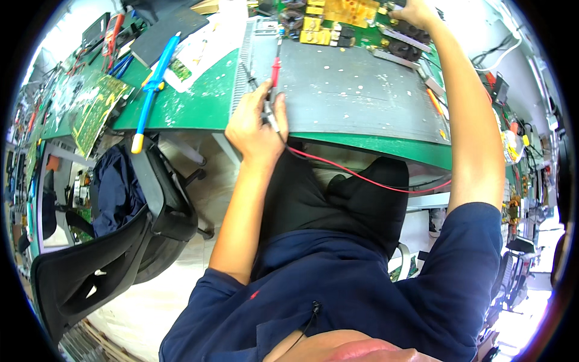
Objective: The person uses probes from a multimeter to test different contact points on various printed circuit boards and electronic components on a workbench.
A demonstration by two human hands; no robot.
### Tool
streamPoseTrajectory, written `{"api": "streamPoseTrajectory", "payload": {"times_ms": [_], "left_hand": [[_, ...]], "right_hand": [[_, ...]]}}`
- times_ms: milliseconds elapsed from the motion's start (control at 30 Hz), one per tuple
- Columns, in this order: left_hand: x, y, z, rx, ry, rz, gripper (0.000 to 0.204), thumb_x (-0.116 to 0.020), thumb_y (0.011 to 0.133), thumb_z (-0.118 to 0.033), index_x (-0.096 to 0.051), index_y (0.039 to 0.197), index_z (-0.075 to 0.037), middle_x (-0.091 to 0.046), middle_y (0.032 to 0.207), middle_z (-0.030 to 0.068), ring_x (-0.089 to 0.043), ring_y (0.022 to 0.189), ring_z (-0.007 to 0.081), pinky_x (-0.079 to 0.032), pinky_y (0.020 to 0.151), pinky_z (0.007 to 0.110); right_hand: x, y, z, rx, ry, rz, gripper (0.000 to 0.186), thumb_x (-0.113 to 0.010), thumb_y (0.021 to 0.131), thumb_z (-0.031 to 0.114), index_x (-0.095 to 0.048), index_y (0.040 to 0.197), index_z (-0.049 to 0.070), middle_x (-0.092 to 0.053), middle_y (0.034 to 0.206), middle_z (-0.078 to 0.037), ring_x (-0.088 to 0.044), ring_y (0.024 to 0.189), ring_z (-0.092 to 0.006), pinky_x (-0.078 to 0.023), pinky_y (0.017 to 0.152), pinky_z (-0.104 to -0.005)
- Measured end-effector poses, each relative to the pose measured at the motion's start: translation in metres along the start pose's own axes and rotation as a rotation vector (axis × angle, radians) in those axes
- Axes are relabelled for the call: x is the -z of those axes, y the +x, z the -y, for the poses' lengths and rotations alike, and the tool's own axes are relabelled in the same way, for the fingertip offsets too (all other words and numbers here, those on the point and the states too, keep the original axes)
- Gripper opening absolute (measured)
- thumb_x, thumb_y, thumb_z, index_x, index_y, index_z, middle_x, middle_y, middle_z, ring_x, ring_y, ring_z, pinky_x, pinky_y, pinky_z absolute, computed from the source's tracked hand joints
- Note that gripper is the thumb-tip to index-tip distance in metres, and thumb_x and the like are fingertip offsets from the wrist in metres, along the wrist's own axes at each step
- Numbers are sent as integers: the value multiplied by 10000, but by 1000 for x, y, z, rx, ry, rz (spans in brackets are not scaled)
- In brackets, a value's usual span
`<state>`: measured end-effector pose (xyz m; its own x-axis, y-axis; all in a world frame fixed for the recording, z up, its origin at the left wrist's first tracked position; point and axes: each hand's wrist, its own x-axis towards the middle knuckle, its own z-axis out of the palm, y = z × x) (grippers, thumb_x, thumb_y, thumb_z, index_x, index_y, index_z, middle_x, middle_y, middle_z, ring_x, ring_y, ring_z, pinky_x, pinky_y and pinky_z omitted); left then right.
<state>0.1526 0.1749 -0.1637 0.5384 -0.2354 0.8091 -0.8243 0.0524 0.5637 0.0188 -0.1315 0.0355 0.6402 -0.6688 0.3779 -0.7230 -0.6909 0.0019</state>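
Note:
My left hand (pixel 256 123) is closed around a red test probe (pixel 275 71) and a black test probe (pixel 250 78), whose tips point away from me over the grey mat. A red lead (pixel 356 180) trails from that hand across my lap toward the right. At the top edge of the view stands a circuit board (pixel 362 37) with yellow-wrapped parts, dark coils and metal heat sinks. My right arm stretches far forward, and my right hand (pixel 416 13) has its bent fingers on the board's far right part. The top of the picture cuts off some of that hand.
The grey mat (pixel 356 90) covers much of the green bench (pixel 205 108). Left of it lie a blue-and-yellow tool (pixel 158 75), papers, a black folder (pixel 169 36) and a red multimeter (pixel 113 33). A black chair (pixel 120 241) stands at the left. An orange-handled tool (pixel 435 102) lies near my right forearm.

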Motion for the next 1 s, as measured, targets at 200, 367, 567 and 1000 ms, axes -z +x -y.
{"api": "streamPoseTrajectory", "payload": {"times_ms": [200,367,567,1000], "left_hand": [[0,0,-1,-4,29,11,259,-716,773,-44,-674,1028,-26,-666,830,106,-644,714,192,-504,663,278],[-3,1,-8,0,13,34,253,-703,788,-47,-672,1038,-24,-668,847,102,-639,720,190,-500,664,276],[1,1,-1,-37,42,16,256,-701,785,-40,-671,1039,-29,-663,836,96,-632,710,188,-497,661,278],[0,0,-5,-22,40,39,274,-701,782,-32,-659,1052,-31,-665,844,100,-636,709,192,-500,658,277]], "right_hand": [[-5,41,-57,138,531,141,440,-549,856,209,-542,1272,65,-617,1158,-122,-564,1031,-207,-460,911,-326],[13,20,-69,147,563,157,384,-545,919,206,-568,1293,120,-641,1129,-63,-564,974,-169,-459,879,-304],[16,3,-54,-136,815,217,373,-502,929,128,-572,1295,133,-641,1105,-45,-582,952,-133,-459,869,-285],[22,-7,-86,43,420,-118,457,-767,763,352,-686,1032,-7,-696,988,-160,-657,886,-221,-521,801,-337]]}}
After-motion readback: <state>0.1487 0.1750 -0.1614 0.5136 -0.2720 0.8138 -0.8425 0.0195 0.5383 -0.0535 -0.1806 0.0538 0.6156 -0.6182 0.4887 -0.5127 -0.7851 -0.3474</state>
